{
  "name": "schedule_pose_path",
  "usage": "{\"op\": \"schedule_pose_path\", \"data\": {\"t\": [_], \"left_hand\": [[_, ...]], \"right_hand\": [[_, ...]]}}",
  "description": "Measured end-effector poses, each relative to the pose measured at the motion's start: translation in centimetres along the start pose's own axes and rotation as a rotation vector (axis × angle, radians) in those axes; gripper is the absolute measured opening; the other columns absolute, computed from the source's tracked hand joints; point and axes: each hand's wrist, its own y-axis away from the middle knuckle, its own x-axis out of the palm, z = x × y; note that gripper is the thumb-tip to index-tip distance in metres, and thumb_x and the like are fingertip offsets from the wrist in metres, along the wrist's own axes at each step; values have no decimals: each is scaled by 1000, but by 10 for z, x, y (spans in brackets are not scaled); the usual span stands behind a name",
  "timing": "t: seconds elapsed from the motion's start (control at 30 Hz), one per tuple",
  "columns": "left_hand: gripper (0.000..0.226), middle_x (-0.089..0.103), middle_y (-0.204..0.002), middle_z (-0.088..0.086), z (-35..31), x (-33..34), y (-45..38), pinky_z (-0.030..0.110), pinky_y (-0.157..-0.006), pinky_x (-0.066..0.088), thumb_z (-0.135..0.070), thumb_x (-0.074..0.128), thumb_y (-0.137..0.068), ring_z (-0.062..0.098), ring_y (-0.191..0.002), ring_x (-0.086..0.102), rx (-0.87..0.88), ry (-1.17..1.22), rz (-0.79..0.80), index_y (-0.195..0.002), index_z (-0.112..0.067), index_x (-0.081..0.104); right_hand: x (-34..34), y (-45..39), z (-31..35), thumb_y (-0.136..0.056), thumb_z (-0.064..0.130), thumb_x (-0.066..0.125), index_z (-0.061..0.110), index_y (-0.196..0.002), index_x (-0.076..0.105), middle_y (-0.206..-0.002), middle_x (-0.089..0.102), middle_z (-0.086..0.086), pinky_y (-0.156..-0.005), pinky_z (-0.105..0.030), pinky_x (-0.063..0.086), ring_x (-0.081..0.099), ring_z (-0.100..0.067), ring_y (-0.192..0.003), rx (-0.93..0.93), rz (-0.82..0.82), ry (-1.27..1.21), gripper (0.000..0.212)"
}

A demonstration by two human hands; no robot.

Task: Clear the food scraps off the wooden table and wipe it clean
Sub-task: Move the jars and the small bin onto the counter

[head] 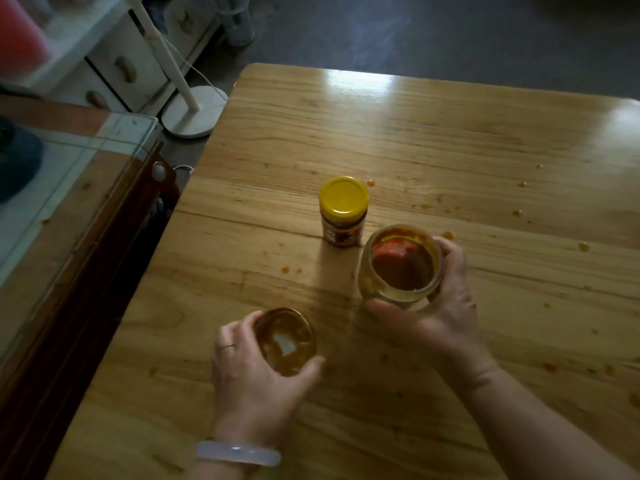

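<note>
A: Where are the food scraps?

B: Orange-brown sauce drops (584,246) are scattered over the wooden surface (433,140), mostly to the right of the yellow-lidded jar (343,211) and farther out toward the right edge. One drop (371,183) lies just beyond that jar's lid, and a small pair (290,270) lies on the near left of it.

A: And the yellow-lidded jar itself?

B: Upright on the surface, closed, with a dark label. It's the only jar nobody is touching.

A: What are the hands doing?

B: The right hand (446,303) is wrapped around an open glass jar (401,265) just to the near right of the yellow-lidded jar, fingers curled round its far side and thumb on the near side. The jar's inside is smeared with brown sauce, and something red shows through the glass. I can't tell whether it rests on the surface or is lifted.

A: The left?

B: The left hand (256,372) grips a round metal lid (286,341), nearer the camera and left of the yellow-lidded jar, inner side up and coated with sauce. A ring is on one finger, a pale bangle (238,452) on the wrist.

A: Anything around?

B: Left of the jar, past the surface's edge, a glass-topped table (69,188); beyond it a white lamp base (194,114) and white drawers (117,71).
</note>
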Motion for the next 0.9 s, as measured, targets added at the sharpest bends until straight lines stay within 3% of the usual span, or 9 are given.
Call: {"op": "schedule_pose_path", "data": {"t": [0.17,0.37,0.47,0.6,0.7,0.8,0.9], "left_hand": [[93,37,-121,-3,14,-41,-12,32,-95,38,-36,86,-53,16,-114,41,-104,335,-95,-131,-21,37],[99,47,-128,-6,8,-76,-8,28,-96,39,-46,77,-44,10,-117,46,27,660,-51,-132,-32,32],[105,48,-125,-8,-2,-82,-3,27,-96,43,-49,87,-43,9,-116,50,132,706,-18,-131,-36,31],[106,50,-121,-2,-12,-84,3,34,-97,48,-44,79,-45,16,-113,54,295,674,32,-136,-31,27],[101,54,-114,-5,-16,-83,7,38,-91,51,-42,80,-49,19,-109,57,399,647,70,-135,-28,29],[98,55,-115,-12,-18,-83,9,33,-88,52,-41,81,-51,19,-110,57,471,633,100,-134,-24,31],[97,54,-122,-7,-19,-81,11,36,-92,51,-40,82,-53,21,-114,56,521,621,114,-134,-21,32]], "right_hand": [[41,30,11,-57,40,85,28,-128,37,-114,57,17,-86,-12,45,57,-1,-107,-13,138,-10,86],[80,43,16,-61,27,91,29,-128,36,-114,57,17,-88,-18,47,57,-3,-109,-32,165,20,87],[87,44,18,-63,29,90,28,-129,35,-114,56,17,-89,-25,50,57,-5,-109,-29,157,15,86],[90,47,21,-66,49,81,25,-133,34,-118,55,13,-90,-34,52,57,-8,-110,-1,197,22,85],[81,49,22,-65,59,76,27,-147,23,-142,40,5,-106,-42,43,43,-11,-131,22,299,52,103],[66,55,35,-71,34,73,31,-152,14,-155,22,11,-118,-44,27,22,-6,-144,-10,286,12,100],[50,55,64,-70,15,59,30,-147,31,-148,41,11,-115,-37,31,35,-5,-138,19,175,-327,83]]}}
